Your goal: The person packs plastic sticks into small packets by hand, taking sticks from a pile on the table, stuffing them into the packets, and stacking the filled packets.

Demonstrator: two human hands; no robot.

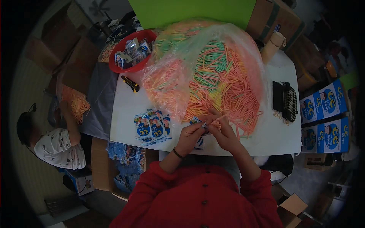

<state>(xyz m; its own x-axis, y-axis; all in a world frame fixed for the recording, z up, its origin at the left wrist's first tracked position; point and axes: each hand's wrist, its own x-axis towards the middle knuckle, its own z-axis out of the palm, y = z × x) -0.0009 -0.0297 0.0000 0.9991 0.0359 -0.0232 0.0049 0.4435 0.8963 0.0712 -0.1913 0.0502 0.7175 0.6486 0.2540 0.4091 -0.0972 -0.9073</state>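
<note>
From the head view, my only feed, I see the left hand [192, 136] with its fingers pinched together on a blue-and-white packet [200, 143], which lies low between the two hands near the front edge of the white table [123, 114]. The fingers cover much of the packet, so I can't make out its opening or whether a second one sits beneath. The right hand [225, 133] is closed around a few pale pink sticks [217, 124], their lower ends hidden in the grip; I can't count them. Just beyond the fingertips spreads a heap of coloured sticks [213, 57], its left side blurred for me by a clear plastic bag [175, 81]. More packets [152, 127] lie overlapping to the left of the hands, some printing covered. Beyond them are a cutter [130, 84] and a red basin [128, 69] holding packs I can't read. At far left, a co-worker [62, 148] reaches towards orange sticks [78, 106], the hands too dim to judge. Below the table's edge, the wearer's red sleeve [150, 184] partly blocks a carton [100, 165] of blue packets, and the lens's dark rim swallows the corners.
</note>
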